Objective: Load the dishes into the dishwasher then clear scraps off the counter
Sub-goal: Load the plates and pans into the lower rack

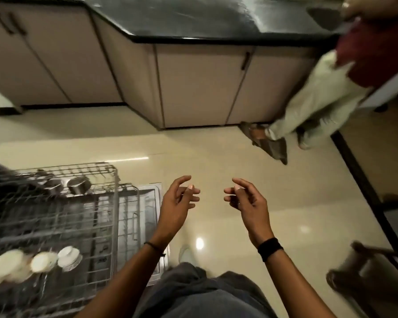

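Observation:
The dishwasher's wire rack stands pulled out at the lower left. Several white bowls sit along its near side and steel cups at its far end. My left hand hovers just right of the rack with loosely curled fingers and holds nothing. My right hand floats over the floor beside it, fingers relaxed, also empty. The black counter runs across the top of the view.
Another person in a red top and light trousers stands at the counter on the right by a sink. Beige cabinets lie under the counter. A wooden stool stands at the lower right. Glossy tiled floor spreads between.

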